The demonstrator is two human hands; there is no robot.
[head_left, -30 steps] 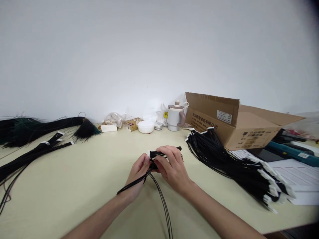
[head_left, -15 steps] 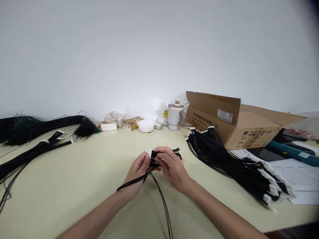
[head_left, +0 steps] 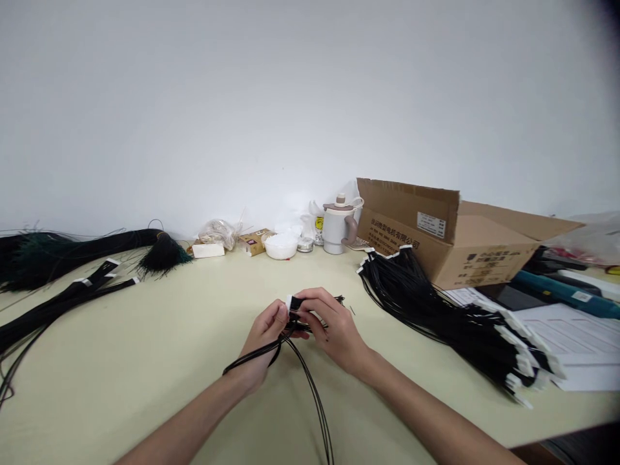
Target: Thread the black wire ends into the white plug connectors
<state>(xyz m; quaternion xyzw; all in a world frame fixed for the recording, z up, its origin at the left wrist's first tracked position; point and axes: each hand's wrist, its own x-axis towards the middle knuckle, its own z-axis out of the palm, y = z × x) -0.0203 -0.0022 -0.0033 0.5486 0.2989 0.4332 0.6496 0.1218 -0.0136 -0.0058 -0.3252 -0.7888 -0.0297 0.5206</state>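
Note:
My left hand [head_left: 264,336] is closed, its thumb pressed against a white plastic connector [head_left: 289,303] held upright at the middle of the table. Thin black wires [head_left: 312,387] loop over the left wrist and hang down toward the front edge. My right hand [head_left: 334,326] pinches black wires close beside the connector, with thumb and fingers together. Loose wire ends [head_left: 341,299] stick out behind the right hand's fingers. The exact point where the right fingertips meet the wires is partly hidden.
Finished-looking black cables with white connectors [head_left: 455,329] lie at right, before an open cardboard box [head_left: 411,226]. More cables [head_left: 62,300] and a tied wire bundle [head_left: 130,240] lie at left. Along the wall stand a white bowl [head_left: 281,246] and a lidded mug [head_left: 336,229].
The whole view has shifted slightly. Both hands keep their hold at the connector and wires; the loose ends behind the right hand show less.

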